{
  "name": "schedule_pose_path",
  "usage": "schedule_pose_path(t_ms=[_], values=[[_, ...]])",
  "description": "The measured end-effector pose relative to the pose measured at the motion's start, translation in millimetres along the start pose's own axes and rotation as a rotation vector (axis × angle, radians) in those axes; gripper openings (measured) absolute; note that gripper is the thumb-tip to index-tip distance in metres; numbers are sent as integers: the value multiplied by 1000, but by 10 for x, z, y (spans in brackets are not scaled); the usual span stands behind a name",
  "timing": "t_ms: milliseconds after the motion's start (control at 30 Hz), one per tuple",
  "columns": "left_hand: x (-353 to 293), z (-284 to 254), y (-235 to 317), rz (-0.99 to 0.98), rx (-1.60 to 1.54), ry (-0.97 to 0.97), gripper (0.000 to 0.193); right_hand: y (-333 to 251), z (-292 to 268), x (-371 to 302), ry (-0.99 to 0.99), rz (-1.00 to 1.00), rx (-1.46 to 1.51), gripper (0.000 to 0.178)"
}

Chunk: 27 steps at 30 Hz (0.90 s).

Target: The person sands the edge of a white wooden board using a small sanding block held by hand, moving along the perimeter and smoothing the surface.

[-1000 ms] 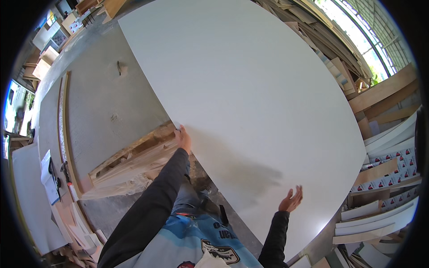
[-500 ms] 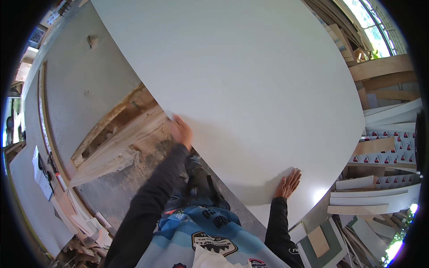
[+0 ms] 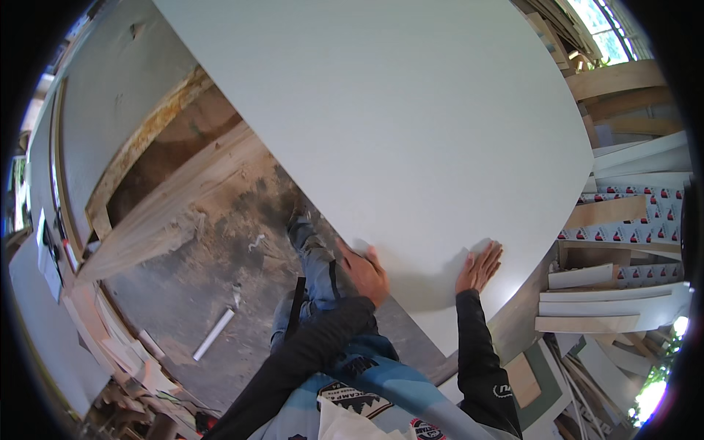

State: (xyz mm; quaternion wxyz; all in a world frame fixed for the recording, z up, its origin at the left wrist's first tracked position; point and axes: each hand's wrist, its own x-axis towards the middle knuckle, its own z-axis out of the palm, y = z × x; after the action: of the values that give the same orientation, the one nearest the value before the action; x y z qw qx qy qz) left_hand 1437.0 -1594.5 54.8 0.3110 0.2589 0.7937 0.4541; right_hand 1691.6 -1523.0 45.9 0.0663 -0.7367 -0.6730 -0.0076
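Note:
A large white panel (image 3: 411,132) stretches from the far side down to a corner near my body. My left hand (image 3: 367,275) holds the panel's left edge, its thumb on the top face and its other fingers along the edge, partly hidden. Flat on the panel's surface, close to the near right side, rests my right hand (image 3: 480,268) with fingers stretched out and nothing in them.
To the left is a grey board-topped bench (image 3: 117,125) with a rough wooden edge and plastic sheeting (image 3: 180,198) below. A white strip (image 3: 213,334) lies on the stained floor. Stacked board offcuts (image 3: 609,308) fill the right side. Cut pieces (image 3: 121,334) lean at lower left.
My left hand has slid along the panel's edge toward my body and to the right. My right hand stays flat on the panel, slightly higher in view. More floor shows at left.

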Motion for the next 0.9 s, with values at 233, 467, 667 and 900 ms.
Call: schedule_pose_path(t_ms=[233, 467, 667, 900], values=[[-433, 336, -42, -168, 171, 22, 66, 139, -23, -55, -32, 17, 2, 74], [1401, -239, -13, -50, -136, 128, 61, 88, 112, -52, -23, -17, -28, 76], [-236, 397, -211, 125, -150, 225, 70, -3, 44, -29, -18, -29, -16, 81], [-3217, 1399, -566, -49, -285, 26, 67, 44, 142, 21, -33, -105, -66, 83]])
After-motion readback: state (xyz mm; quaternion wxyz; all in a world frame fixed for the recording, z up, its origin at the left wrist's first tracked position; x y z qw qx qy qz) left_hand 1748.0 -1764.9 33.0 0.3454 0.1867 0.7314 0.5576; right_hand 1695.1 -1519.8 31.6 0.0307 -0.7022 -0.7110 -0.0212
